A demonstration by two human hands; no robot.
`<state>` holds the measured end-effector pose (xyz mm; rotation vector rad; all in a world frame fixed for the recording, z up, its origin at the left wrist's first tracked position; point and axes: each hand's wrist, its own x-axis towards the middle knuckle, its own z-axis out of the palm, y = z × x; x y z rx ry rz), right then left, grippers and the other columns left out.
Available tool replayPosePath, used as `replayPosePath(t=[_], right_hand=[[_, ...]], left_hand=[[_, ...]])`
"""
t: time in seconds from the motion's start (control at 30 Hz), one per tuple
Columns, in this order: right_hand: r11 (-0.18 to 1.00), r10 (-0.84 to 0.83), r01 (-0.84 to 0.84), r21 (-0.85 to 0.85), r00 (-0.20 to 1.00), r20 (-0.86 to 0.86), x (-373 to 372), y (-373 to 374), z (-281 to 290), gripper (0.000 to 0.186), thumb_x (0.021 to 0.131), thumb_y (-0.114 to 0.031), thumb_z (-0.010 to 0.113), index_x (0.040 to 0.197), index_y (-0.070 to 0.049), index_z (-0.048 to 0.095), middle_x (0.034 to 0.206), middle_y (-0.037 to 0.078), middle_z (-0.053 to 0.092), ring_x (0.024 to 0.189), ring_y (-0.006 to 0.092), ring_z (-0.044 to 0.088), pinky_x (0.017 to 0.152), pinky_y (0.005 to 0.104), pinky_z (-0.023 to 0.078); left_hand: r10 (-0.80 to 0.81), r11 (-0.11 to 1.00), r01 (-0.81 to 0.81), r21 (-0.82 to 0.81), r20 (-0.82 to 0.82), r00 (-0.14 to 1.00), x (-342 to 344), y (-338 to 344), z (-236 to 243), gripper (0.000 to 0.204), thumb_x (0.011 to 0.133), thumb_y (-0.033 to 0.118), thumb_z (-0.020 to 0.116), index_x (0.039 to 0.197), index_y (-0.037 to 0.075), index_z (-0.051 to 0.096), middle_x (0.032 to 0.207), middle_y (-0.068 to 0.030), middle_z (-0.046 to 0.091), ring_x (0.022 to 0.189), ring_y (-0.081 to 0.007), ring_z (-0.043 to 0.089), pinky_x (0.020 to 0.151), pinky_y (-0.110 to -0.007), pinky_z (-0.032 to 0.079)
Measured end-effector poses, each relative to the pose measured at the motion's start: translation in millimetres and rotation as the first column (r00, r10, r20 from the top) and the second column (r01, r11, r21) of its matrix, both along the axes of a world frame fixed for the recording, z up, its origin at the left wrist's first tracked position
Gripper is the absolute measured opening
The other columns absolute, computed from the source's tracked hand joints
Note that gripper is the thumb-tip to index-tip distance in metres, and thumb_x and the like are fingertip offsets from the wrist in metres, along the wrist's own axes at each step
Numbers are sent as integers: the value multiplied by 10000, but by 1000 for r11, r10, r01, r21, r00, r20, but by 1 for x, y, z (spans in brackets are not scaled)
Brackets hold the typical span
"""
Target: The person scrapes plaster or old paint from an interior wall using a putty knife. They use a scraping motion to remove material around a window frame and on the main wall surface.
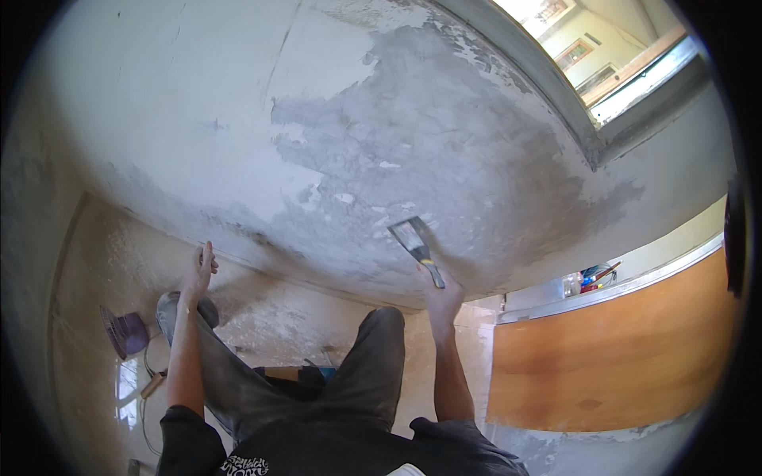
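My right hand (444, 299) is wrapped round the handle of a putty knife (409, 238), in front of the wall (444, 151). The metal blade points up and left, close to or against the grey patch; I cannot tell if it touches. White smears show on the blade, and its handle is dark with a yellow part. On the left, my left hand (200, 271) is raised near the foot of the wall, its fingers curled in and one digit pointing up. Nothing shows in it. White, uneven coating surrounds the damp-looking grey area of the wall.
A window frame (548, 71) is set into the wall at upper right. An orange-brown wooden panel (603, 349) stands at right, with small items behind its edge. On the dusty floor at left lie a purple object (127, 334), a wooden-handled tool (152, 385) and a cable.
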<state>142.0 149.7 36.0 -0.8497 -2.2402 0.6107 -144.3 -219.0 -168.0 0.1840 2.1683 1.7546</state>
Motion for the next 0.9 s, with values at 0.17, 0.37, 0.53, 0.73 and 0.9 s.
replayPosePath(t=[0.17,0.37,0.53,0.73,0.9], right_hand=[[980,-36,38,195,999,-15,-58,-29,-8,195,793,-233,789,833,-51,730,650,143,634,535,215,600,557,344,454],[999,36,-28,45,978,-204,-28,-25,-21,235,808,-248,777,822,-20,721,619,145,609,522,235,578,548,358,436],[986,-129,120,115,989,71,-5,-10,-8,222,814,-218,772,849,-6,721,653,118,645,535,178,559,565,340,449],[999,-3,6,48,998,-55,-15,-3,-18,199,810,-185,773,857,1,718,657,97,647,555,137,561,582,311,458],[998,53,-54,19,999,6,-16,4,-22,186,810,-161,770,852,11,711,669,94,650,583,140,580,603,301,465]], left_hand=[[-26,999,24,-38,-54,998,2,8,5,507,1015,468,450,843,3,556,682,-61,565,617,-124,552,613,-287,462],[45,998,-48,-48,-62,997,5,-8,19,508,1013,466,452,840,0,559,672,-72,579,619,-141,572,619,-303,466],[9,990,-18,-141,-63,998,3,2,4,553,1007,510,423,863,-3,571,681,-93,595,629,-167,595,633,-324,475],[-37,989,32,-142,-34,999,0,14,-2,582,998,536,417,860,-7,573,686,-95,605,633,-176,604,635,-331,480],[-46,983,44,-180,-5,999,3,16,14,550,993,517,449,869,-4,573,697,-101,613,650,-179,619,637,-336,484]])
